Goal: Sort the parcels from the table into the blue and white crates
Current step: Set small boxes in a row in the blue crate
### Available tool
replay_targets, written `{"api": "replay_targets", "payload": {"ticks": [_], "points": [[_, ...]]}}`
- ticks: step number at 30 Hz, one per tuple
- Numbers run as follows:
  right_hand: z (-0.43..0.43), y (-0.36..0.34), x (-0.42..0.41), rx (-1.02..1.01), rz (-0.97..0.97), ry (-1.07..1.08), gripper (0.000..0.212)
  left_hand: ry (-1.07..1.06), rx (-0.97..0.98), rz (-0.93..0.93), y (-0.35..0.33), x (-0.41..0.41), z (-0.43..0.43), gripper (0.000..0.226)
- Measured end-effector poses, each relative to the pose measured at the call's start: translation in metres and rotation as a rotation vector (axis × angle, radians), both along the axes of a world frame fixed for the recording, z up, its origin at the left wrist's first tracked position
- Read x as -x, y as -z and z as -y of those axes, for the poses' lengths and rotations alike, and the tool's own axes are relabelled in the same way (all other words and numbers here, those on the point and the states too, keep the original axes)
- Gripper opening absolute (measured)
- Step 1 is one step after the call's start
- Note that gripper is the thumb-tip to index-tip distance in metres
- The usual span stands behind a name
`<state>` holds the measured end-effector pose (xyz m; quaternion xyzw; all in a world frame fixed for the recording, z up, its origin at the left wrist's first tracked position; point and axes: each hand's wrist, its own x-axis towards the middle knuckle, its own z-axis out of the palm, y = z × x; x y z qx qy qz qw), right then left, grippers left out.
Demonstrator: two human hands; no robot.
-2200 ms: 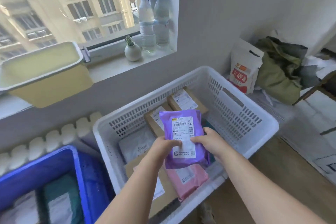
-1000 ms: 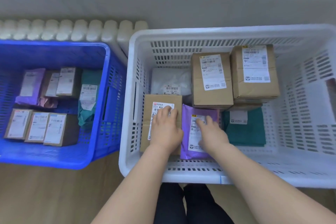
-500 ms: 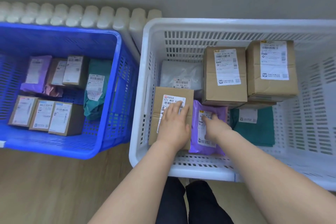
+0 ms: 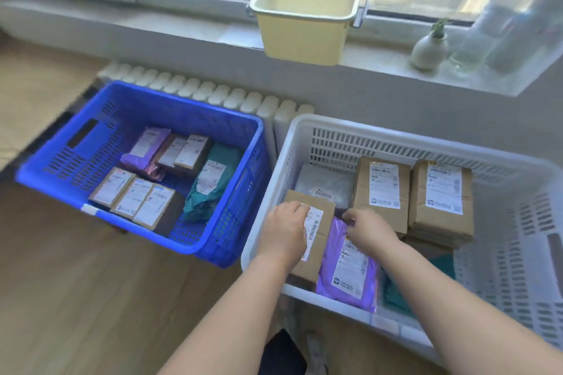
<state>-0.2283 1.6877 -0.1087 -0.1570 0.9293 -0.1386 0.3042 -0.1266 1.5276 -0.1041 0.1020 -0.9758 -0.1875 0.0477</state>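
Note:
The white crate [image 4: 380, 135] stands on the floor at the right, the blue crate [image 4: 189, 100] to its left. Both hold several labelled parcels. A purple parcel [image 4: 347, 274] lies label up against the white crate's near wall, beside a brown box [image 4: 312, 268]. My left hand [image 4: 285, 231] rests on that brown box, fingers curved over its label. Over the purple parcel's top edge is my right hand [image 4: 370, 230], fingers loosely curled and gripping nothing that I can see.
Two taller brown parcels [image 4: 380, 192] and a white bag [image 4: 323, 183] fill the back of the white crate. A teal parcel [image 4: 213, 183] lies in the blue crate. A radiator [image 4: 213, 94] runs behind both crates. A yellow bin [image 4: 304, 24], vase [image 4: 429, 50] and bottles [image 4: 518, 24] stand on the sill.
The purple parcel went from both hands down into the white crate beside the brown box. My flat, pressing fingers have since curled and eased off, and the view has tilted up.

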Motion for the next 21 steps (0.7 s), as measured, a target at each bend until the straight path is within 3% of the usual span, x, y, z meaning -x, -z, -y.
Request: {"api": "replay_targets", "payload": {"ticks": [7, 12, 21], "points": [[0.085, -0.08, 0.003, 0.225, -0.258, -0.147, 0.04, -0.282, 0.103, -0.048, -0.053, -0.04, 0.061, 0.042], [0.176, -0.101, -0.041, 0.343, -0.277, -0.364, 0.033, -0.545, 0.055, 0.085, -0.071, -0.098, 0.122, 0.048], [0.348, -0.11, -0.146, 0.384, -0.256, -0.65, 0.033, -0.865, -0.01, 0.002, -0.083, -0.205, 0.249, 0.052]]}}
